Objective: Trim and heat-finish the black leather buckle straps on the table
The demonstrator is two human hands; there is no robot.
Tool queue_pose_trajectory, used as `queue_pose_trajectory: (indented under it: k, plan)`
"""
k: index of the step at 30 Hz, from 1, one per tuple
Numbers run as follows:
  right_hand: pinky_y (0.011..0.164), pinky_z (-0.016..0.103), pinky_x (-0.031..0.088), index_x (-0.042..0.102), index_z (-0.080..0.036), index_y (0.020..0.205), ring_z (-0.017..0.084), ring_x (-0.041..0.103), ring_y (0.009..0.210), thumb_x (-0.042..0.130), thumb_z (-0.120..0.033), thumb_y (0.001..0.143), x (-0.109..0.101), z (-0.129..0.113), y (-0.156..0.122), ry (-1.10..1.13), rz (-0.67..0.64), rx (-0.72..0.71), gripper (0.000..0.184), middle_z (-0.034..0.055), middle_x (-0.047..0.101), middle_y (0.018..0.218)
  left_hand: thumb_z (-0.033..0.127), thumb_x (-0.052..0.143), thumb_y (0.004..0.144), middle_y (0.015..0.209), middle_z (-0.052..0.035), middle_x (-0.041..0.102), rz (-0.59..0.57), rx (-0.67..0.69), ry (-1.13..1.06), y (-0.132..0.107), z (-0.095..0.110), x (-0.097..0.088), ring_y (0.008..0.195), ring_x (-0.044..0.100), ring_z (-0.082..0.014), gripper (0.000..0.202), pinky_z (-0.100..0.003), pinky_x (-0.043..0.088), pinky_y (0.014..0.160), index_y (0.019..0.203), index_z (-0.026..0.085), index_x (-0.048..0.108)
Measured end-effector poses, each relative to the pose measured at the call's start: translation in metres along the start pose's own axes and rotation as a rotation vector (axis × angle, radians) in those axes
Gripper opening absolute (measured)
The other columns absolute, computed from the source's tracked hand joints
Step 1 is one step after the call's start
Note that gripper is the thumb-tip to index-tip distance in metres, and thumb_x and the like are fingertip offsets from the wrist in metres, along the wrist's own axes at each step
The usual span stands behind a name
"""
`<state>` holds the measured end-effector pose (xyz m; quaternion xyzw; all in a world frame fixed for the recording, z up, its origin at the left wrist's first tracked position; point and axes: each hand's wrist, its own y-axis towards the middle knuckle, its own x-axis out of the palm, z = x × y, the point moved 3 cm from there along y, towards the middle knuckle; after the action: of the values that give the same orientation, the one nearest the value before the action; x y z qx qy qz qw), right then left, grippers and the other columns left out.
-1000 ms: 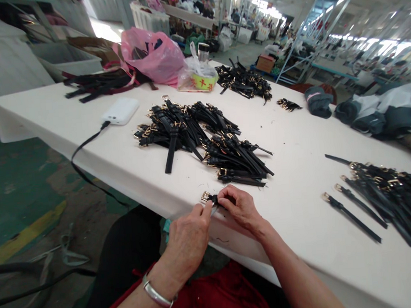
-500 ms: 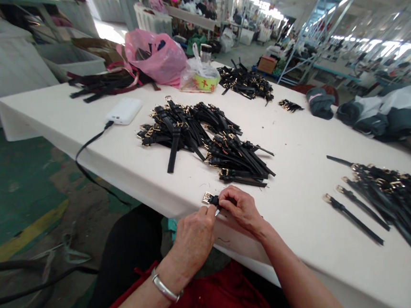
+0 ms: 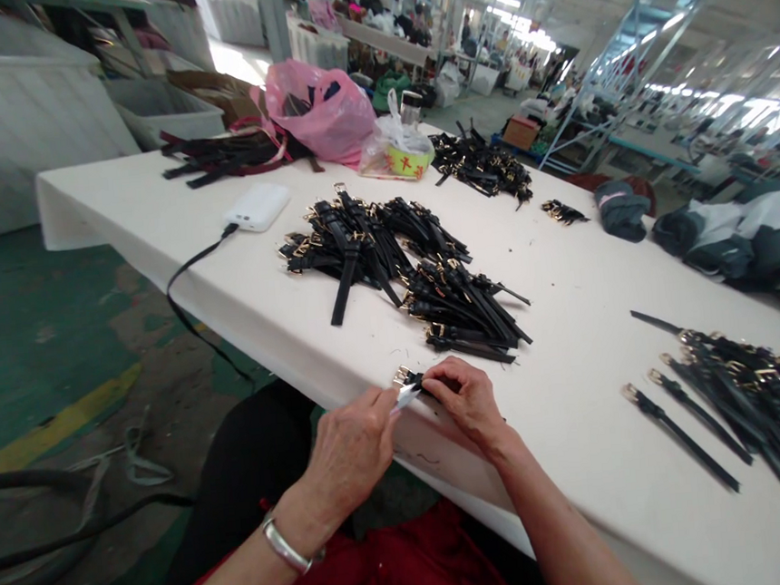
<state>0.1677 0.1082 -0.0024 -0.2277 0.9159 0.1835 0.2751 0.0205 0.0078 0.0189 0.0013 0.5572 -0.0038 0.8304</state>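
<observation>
At the table's near edge, my right hand (image 3: pixel 466 401) pinches a short black strap (image 3: pixel 420 382) with a gold buckle (image 3: pixel 402 376) at its left end. My left hand (image 3: pixel 354 443) is closed on a small blade (image 3: pixel 407 396), whose pale pointed tip lies against or just over the strap beside the buckle. The blade's handle is hidden inside the fingers. Just beyond my hands sits a heap of black buckled straps (image 3: pixel 463 300), and a second heap (image 3: pixel 345 242) lies behind it.
More straps (image 3: pixel 732 381) lie on the right of the white table (image 3: pixel 585 339). A white power bank (image 3: pixel 258 207) with a black cable, a pink bag (image 3: pixel 323 112), a clear bag (image 3: pixel 398 151) and another strap pile (image 3: pixel 481 164) stand farther back. Grey cloth bundles (image 3: pixel 733 235) lie along the right side.
My left hand has drawn back a little to the left, and more of the blade shows. The right hand keeps its pinch on the strap. The whole view has shifted slightly.
</observation>
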Motion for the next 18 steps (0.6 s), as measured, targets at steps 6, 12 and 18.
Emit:
queue_pose_trajectory:
  k: [6, 12, 18]
  plan:
    - [0.060, 0.026, 0.043, 0.072, -0.022, 0.077, 0.014, 0.056, 0.065, 0.068, -0.029, 0.077, 0.000, -0.002, -0.001, -0.045, 0.032, -0.031, 0.008, 0.0021, 0.064, 0.073, 0.023, 0.039, 0.093, 0.095, -0.0030, 0.067, 0.010, -0.009, 0.031, 0.001, -0.017, -0.004, 0.082, 0.065, -0.0213, 0.026, -0.029, 0.048, 0.066, 0.111, 0.025, 0.057]
    - [0.067, 0.028, 0.046, 0.074, -0.024, 0.084, 0.016, 0.059, 0.074, 0.066, -0.027, 0.079, 0.001, 0.000, -0.005, -0.093, 0.029, -0.103, 0.010, 0.0040, 0.065, 0.080, 0.018, 0.040, 0.090, 0.093, -0.0032, 0.066, -0.012, 0.003, 0.090, 0.007, -0.018, -0.005, 0.080, 0.065, -0.0211, 0.029, -0.028, 0.047, 0.061, 0.112, 0.024, 0.058]
    - [0.070, 0.028, 0.043, 0.070, -0.022, 0.082, 0.017, 0.056, 0.079, 0.060, -0.024, 0.085, 0.003, -0.006, -0.007, -0.201, 0.022, -0.192, 0.011, 0.0041, 0.063, 0.081, 0.017, 0.041, 0.090, 0.091, -0.0018, 0.066, -0.010, 0.043, 0.087, 0.007, -0.016, -0.006, 0.080, 0.064, -0.0191, 0.034, -0.025, 0.045, 0.059, 0.120, 0.027, 0.055]
